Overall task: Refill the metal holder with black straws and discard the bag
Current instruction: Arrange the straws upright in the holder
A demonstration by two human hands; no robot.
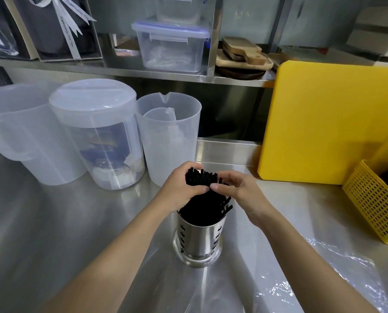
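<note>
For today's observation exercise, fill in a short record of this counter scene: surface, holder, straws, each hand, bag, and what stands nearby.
surface: steel counter
holder: metal holder, upright, slotted sides
straws: black straws standing in the holder, tops bunched together
left hand: left hand, grip closed around the straw tops
right hand: right hand, fingers closed on the straw tops from the other side
bag: clear plastic bag lying flat on the counter, right of the holder
nearby: yellow cutting board, yellow basket, three plastic pitchers

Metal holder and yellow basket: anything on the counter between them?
Head view: only bare steel counter between the metal holder and the yellow basket.
</note>
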